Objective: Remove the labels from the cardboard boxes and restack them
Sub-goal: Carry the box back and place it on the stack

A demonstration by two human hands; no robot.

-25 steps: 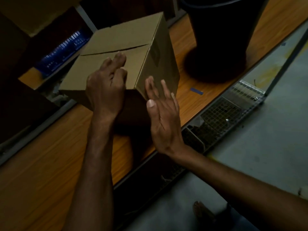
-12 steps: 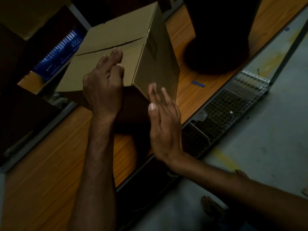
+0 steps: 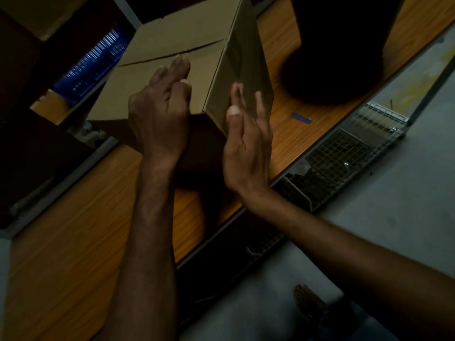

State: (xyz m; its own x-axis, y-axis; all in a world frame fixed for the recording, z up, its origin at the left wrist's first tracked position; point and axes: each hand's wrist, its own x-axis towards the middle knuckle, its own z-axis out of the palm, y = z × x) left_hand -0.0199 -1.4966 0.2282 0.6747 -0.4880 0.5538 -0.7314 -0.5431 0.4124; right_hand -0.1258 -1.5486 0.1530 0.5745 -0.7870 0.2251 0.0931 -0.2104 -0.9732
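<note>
Woodgrain of the orange-brown wooden table [image 3: 73,242] runs under both my forearms. On it, straight ahead of my hands, sits the plain brown cardboard box [image 3: 172,40], tipped so its near corner points between them. A big black bucket [image 3: 339,57] stands beyond my right hand. The box's flapped top lies under my left hand [image 3: 157,119], whose fingers rest loosely bent on the cardboard, gripping nothing. Its side face turns toward my right hand [image 3: 246,148], which is flat and open, fingers straight against that face near its lower edge. Further up that face from my right fingertips I make out a darker rectangular patch [image 3: 234,55]. I judge it to be the label, though the dim light leaves me unsure. My right hand is nearer for peeling, and my left can steady the box. A small blue strip of tape [image 3: 300,118] lies just right of my right hand.
</note>
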